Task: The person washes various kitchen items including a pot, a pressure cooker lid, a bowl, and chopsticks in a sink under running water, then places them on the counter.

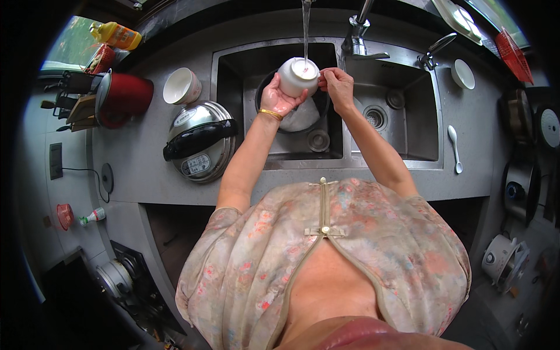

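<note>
My left hand [281, 98] grips a white ceramic bowl [292, 83] from the left and below, its base turned up. Running water [306, 30] falls from the tap onto that base. At the bowl's right side is my right hand [337, 85], fingers curled inward at its edge; whether they pinch the rim or something small is not clear. Below the bowl, a dark round pot [261, 94] stands in the left sink basin [280, 151]. Something whitish [302, 117] lies inside the pot, partly covered by my left hand and the bowl.
Left of the sink are a pressure cooker lid [201, 140], a white bowl [181, 86] and a red pot [131, 98]. A chrome faucet [356, 37] rises behind the divider. To the right lie a white spoon [455, 148] and a small white bowl [463, 74].
</note>
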### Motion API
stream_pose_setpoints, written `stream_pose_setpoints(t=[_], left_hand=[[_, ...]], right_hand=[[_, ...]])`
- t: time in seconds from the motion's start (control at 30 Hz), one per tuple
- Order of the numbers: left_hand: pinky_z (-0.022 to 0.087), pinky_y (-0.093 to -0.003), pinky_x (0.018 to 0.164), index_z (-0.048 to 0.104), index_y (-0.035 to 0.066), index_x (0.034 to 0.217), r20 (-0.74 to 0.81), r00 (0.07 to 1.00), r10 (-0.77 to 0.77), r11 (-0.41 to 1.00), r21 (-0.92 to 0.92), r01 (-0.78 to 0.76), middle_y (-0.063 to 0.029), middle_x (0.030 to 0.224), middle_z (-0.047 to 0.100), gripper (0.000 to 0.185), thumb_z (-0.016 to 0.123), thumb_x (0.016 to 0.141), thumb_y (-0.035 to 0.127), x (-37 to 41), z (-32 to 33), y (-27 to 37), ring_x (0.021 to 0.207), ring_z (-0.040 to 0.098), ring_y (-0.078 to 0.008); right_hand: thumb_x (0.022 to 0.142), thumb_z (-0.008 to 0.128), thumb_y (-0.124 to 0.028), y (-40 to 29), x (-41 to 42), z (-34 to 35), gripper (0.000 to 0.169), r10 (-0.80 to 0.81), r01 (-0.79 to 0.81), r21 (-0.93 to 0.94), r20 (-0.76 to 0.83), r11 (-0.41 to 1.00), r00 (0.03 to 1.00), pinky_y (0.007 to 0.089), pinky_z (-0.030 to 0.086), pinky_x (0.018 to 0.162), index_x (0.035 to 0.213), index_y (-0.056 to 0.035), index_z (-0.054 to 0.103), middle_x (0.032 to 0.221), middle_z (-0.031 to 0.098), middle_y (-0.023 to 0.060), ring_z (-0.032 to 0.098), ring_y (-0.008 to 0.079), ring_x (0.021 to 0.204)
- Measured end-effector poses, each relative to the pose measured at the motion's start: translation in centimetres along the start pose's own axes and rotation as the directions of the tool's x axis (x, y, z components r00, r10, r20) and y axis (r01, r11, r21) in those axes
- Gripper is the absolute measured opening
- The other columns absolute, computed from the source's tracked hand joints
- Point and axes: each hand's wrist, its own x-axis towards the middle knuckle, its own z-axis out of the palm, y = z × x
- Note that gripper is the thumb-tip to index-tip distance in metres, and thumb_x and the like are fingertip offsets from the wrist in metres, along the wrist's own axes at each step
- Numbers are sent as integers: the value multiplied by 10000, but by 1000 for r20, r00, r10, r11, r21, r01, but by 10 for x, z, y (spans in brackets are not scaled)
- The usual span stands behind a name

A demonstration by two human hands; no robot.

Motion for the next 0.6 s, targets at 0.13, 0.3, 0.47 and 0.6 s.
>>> stream_pose_setpoints(t=[0.13,0.3,0.47,0.6], left_hand=[[423,-505,832,376,134,1246,30,999,-45,997,63,44,-129,1280,380,443,321,908,415,3,4,-7,1153,375,-347],[469,-462,768,420,102,1205,-40,998,52,970,238,-41,-138,1204,455,431,359,901,402,7,22,-10,1044,479,-316],[489,-316,559,634,56,863,59,884,464,288,934,-214,-88,726,628,299,513,859,329,11,22,-23,652,594,-152],[460,-368,583,611,56,745,552,791,264,-750,633,-192,-129,680,588,226,570,793,274,-10,36,-32,638,582,-261]], right_hand=[[771,530,-106,13,1,-9,145,-217,202,-131,-109,970,970,217,433,514,795,0,626,653,599,32,530,79,554],[771,551,-119,12,1,-15,179,-151,142,-117,-75,983,986,235,460,560,900,-10,610,718,605,42,546,99,622],[788,561,-274,-15,-4,0,421,174,-176,20,98,984,980,298,505,633,1122,-38,461,883,554,65,549,158,757],[768,554,-293,-20,-1,1,402,409,-430,62,213,901,887,364,512,632,1056,-33,451,905,514,99,544,228,807]])
